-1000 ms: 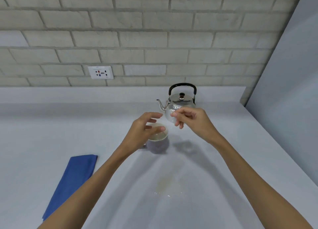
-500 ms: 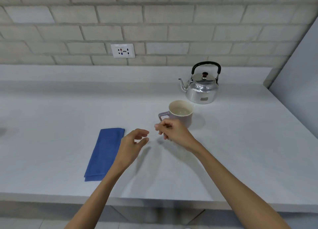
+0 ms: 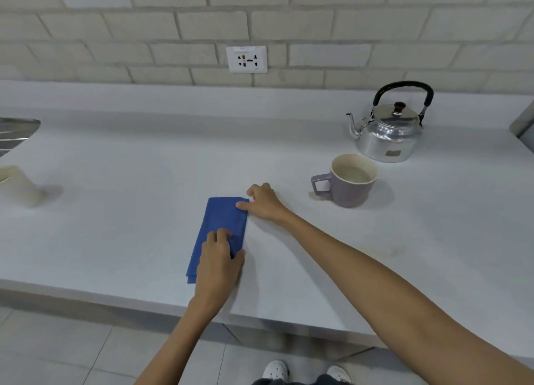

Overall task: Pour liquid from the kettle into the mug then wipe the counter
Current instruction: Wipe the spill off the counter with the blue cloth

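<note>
A folded blue cloth [image 3: 222, 222] lies on the pale counter [image 3: 130, 205] near its front edge. My left hand [image 3: 219, 260] rests on the cloth's near half, fingers curled onto it. My right hand [image 3: 264, 202] pinches the cloth's far right corner. To the right stands a lilac mug [image 3: 346, 182], handle to the left, with liquid inside. Behind it sits a shiny metal kettle [image 3: 388, 130] with a black handle, spout to the left. A faint wet smear [image 3: 384, 248] marks the counter right of my right forearm.
A white cup-like object [image 3: 17, 185] lies at the left edge. Part of a metal sink [image 3: 14, 130] shows at far left. A wall socket [image 3: 246, 59] is set in the brick wall. A grey panel [image 3: 524, 124] closes the right end.
Both hands moved left and down from near the mug onto the blue cloth. The view shifted left, so the kettle and mug now sit further right.
</note>
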{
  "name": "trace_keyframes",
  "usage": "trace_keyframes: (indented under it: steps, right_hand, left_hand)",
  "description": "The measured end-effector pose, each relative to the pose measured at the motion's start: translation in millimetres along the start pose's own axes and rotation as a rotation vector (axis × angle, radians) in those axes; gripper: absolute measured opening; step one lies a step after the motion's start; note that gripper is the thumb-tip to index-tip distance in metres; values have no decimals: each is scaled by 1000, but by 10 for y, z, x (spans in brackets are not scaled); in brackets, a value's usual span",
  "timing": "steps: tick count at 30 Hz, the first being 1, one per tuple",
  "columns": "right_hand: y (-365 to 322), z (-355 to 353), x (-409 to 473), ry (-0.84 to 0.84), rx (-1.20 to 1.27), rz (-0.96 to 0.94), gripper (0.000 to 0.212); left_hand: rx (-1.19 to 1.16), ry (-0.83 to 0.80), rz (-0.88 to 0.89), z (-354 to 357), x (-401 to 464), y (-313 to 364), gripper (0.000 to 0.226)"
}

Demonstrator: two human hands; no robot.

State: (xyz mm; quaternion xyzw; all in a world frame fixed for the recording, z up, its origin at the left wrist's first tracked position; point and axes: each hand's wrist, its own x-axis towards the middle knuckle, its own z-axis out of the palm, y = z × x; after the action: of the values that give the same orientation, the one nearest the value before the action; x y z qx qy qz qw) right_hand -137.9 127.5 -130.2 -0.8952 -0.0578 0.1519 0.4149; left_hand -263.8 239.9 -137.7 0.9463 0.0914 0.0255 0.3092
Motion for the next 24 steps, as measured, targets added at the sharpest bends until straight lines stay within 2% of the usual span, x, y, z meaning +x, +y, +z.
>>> trace_keyframes:
  steps: [2, 4, 7, 10, 14, 24]
  right_hand:
    - [-48, 57, 41, 17, -24, -2, 38]
    - [-73, 85, 47, 18, -23, -22, 16]
    - [-49, 67, -5, 15, -2, -48, 22]
    - [49, -5, -105, 48, 16, -50, 12]
    - [266, -184, -290, 93, 5, -41, 10]
    - [904, -746, -1001, 270, -53, 22, 13]
  left_hand:
    - [31, 4, 0, -17, 10, 23, 24]
    - [50, 4, 4, -23, 20, 70, 13]
    - [56, -36, -24, 4, 60, 148, 10]
    - [-7, -102, -49, 50, 82, 196, 7]
    - [-130, -187, -26, 134, -3, 310, 7]
    - [-334, -384, 122, 673, -471, 980, 6]
